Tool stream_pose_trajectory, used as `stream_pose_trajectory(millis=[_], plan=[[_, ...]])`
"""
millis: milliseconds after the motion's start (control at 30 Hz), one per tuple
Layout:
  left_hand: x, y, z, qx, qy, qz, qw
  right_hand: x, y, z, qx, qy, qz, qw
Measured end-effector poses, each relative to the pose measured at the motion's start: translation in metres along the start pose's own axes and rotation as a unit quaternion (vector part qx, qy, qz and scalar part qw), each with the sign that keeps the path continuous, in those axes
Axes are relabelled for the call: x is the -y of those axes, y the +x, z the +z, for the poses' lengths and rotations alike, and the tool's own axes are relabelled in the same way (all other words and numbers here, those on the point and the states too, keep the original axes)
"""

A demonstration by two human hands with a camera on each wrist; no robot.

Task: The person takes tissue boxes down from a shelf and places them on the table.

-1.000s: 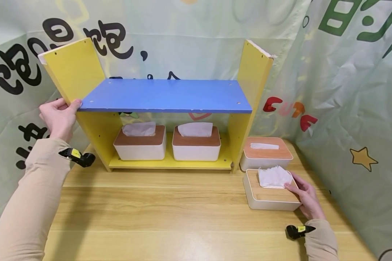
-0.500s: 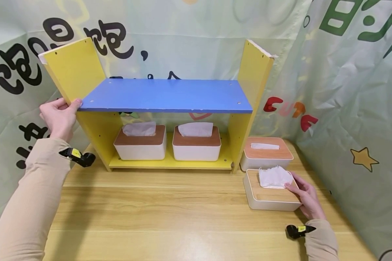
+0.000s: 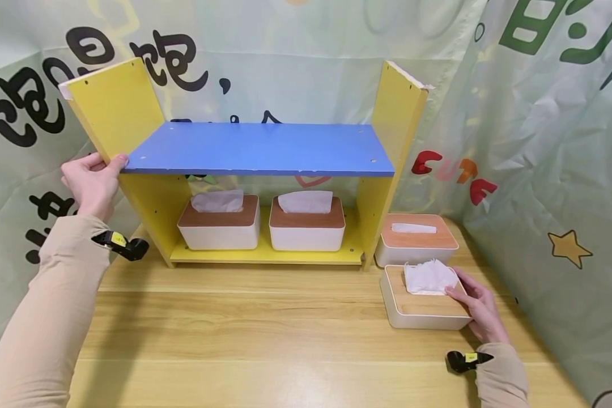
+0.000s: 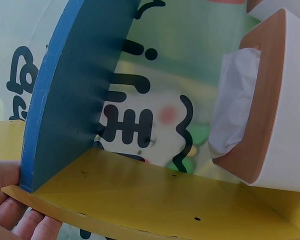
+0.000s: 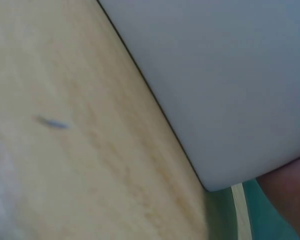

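Note:
My left hand (image 3: 90,184) grips the left side panel of a yellow shelf unit (image 3: 114,107), its thumb at the front corner of the blue shelf board (image 3: 265,148). In the left wrist view, the fingers (image 4: 25,222) wrap behind the yellow panel's edge. At the right, my right hand (image 3: 478,306) holds the right end of a white tissue box (image 3: 428,321) with a light wooden lid, thumb on top near the tissue. The right wrist view shows this box's white side (image 5: 215,90) close against the table, with part of the hand (image 5: 290,195) at its end.
Two tissue boxes with darker lids, one left (image 3: 218,237) and one right (image 3: 307,238), stand on the unit's bottom shelf. Another tissue box (image 3: 413,256) sits behind the held one, beside the unit. A printed cloth (image 3: 535,187) hangs around the back and sides of the wooden table (image 3: 255,334).

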State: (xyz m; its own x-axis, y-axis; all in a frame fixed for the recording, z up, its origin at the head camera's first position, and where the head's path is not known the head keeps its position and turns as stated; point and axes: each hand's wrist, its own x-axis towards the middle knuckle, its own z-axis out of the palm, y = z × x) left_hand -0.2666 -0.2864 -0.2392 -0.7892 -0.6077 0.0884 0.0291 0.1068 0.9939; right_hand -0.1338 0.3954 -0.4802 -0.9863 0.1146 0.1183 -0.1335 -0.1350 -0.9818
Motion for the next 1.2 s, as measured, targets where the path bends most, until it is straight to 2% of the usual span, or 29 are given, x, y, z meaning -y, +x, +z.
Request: stream_pose_trajectory(millis=[667, 800, 867, 1000, 1200], plan=[[0.0, 0.001, -0.001, 0.007, 0.004, 0.005, 1.0, -0.002, -0.003, 0.001, -0.016, -0.008, 0.006, 1.0], [0.001, 0.001, 0.0, 0.01, 0.015, 0.008, 0.9998, 0.001, -0.006, 0.001, -0.01, 0.008, -0.01, 1.0], [0.001, 0.001, 0.0, 0.011, 0.011, 0.006, 0.9999, 0.004, -0.007, 0.001, -0.022, 0.006, -0.022, 0.999], [0.0, 0.001, 0.0, 0.011, 0.003, 0.006, 0.9999, 0.013, -0.005, 0.004, -0.064, -0.033, -0.034, 0.997], [-0.001, 0.0, 0.0, 0.007, 0.017, 0.005, 0.9998, 0.022, -0.002, 0.009, -0.108, -0.139, -0.008, 0.984]])
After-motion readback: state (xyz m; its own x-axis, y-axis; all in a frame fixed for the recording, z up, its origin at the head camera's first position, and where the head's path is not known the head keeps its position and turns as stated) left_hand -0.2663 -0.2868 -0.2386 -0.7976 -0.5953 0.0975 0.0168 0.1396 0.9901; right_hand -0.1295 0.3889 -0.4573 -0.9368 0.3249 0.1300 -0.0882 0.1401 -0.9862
